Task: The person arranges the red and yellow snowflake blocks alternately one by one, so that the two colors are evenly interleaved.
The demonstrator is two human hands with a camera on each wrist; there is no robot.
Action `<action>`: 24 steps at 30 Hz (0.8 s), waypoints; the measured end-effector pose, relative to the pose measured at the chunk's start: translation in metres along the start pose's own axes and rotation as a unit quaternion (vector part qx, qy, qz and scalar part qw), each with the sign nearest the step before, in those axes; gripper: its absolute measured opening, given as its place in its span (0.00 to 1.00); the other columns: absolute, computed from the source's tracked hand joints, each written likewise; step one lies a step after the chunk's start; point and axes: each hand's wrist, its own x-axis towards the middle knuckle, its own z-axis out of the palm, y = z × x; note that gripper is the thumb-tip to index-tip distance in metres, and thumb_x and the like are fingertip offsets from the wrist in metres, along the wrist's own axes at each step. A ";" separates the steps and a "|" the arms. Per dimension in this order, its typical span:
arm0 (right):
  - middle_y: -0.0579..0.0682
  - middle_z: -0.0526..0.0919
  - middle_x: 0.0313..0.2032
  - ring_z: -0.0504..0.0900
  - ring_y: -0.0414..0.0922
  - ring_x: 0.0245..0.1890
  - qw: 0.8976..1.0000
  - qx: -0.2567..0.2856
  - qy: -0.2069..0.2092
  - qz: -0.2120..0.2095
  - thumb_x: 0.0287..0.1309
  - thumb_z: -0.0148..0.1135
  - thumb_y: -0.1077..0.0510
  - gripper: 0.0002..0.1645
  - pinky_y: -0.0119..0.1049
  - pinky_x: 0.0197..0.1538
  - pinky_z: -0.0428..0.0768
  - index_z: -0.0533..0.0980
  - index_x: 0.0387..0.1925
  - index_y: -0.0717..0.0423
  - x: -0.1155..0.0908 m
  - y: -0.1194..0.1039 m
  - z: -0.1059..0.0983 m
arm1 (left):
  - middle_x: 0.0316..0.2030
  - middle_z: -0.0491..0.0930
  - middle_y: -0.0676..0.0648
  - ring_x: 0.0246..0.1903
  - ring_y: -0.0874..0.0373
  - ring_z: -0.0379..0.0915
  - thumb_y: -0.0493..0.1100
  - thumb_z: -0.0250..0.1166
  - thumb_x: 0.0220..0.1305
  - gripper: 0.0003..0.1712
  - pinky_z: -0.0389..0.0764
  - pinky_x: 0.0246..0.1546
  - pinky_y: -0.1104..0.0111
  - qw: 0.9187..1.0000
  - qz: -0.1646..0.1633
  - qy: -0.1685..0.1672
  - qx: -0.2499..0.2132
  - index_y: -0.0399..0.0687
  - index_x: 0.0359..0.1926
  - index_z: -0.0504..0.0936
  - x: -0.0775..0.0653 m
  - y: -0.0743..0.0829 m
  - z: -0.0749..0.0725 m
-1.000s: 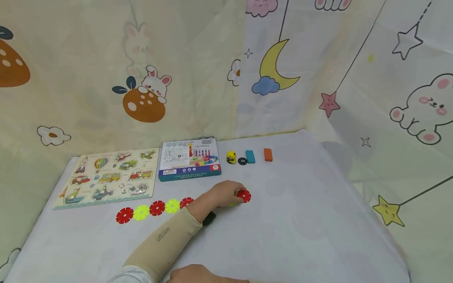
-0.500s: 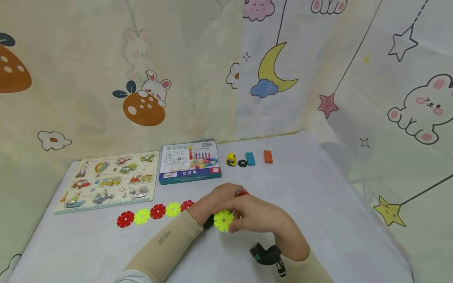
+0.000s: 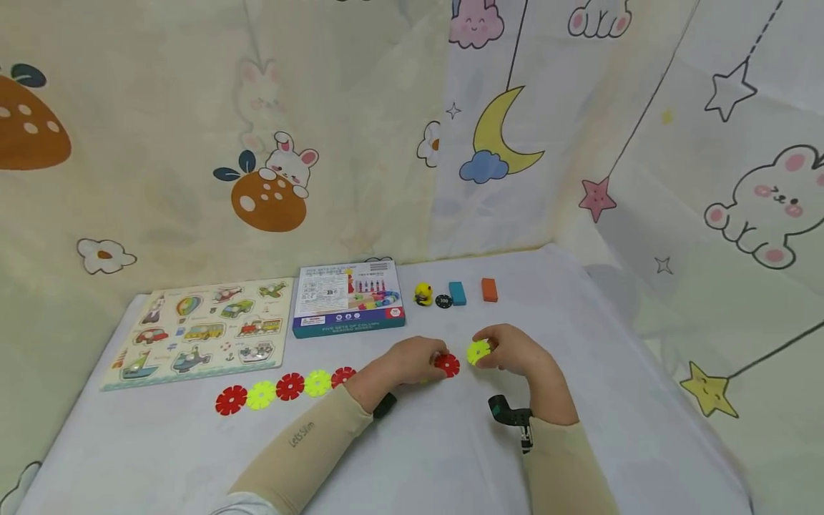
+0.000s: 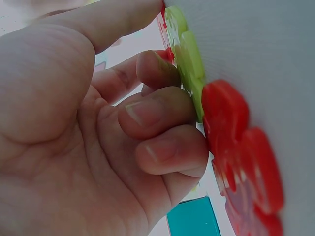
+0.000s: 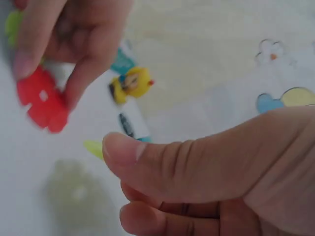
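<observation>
Flower-shaped plastic snowflake discs, red and yellow-green in turn, form a row on the white cloth, starting with a red disc (image 3: 231,400) at the left. My left hand (image 3: 412,360) pinches the red snowflake disc (image 3: 448,365) at the row's right end between thumb and finger; its other fingers curl close to a yellow-green disc (image 4: 187,56) and a red disc (image 4: 227,113). That forearm hides part of the row. Just to the right, my right hand (image 3: 515,350) pinches a yellow-green snowflake disc (image 3: 478,352) over the cloth, its shadow below, a gap away from the red one.
Behind the row lie a vehicle puzzle board (image 3: 199,329) and a flat bead-set box (image 3: 349,299). Beyond the hands sit a yellow duck figure (image 3: 423,294), a black round chip (image 3: 444,301), a blue block (image 3: 457,293) and an orange block (image 3: 489,290). A printed curtain (image 3: 360,143) rises behind.
My right hand has come up from the bottom edge, carrying the yellow-green disc past the left hand to the right of the red end disc. The left hand keeps nearly the same place.
</observation>
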 end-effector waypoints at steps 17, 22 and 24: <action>0.50 0.77 0.37 0.72 0.48 0.36 0.992 -0.125 0.010 0.026 0.44 0.74 0.61 0.23 0.43 0.40 0.76 0.76 0.44 0.56 0.038 0.004 0.019 | 0.39 0.77 0.57 0.39 0.63 0.68 0.52 0.70 0.53 0.26 0.73 0.38 0.69 0.999 -0.009 0.029 0.014 0.56 0.54 0.77 0.018 -0.003 0.006; 0.50 0.77 0.36 0.72 0.48 0.36 0.992 -0.120 0.014 0.028 0.43 0.74 0.60 0.22 0.44 0.40 0.76 0.76 0.43 0.56 0.032 0.011 0.029 | 0.37 0.77 0.58 0.37 0.64 0.68 0.52 0.72 0.51 0.27 0.73 0.36 0.70 0.999 -0.005 0.024 0.032 0.56 0.53 0.77 0.014 -0.001 0.017; 0.50 0.77 0.37 0.72 0.48 0.36 0.993 -0.116 0.016 0.028 0.43 0.74 0.60 0.22 0.44 0.40 0.76 0.76 0.43 0.55 0.030 0.013 0.032 | 0.36 0.77 0.58 0.36 0.64 0.68 0.52 0.72 0.50 0.27 0.73 0.35 0.70 0.999 -0.007 0.025 0.039 0.57 0.53 0.78 0.011 -0.001 0.019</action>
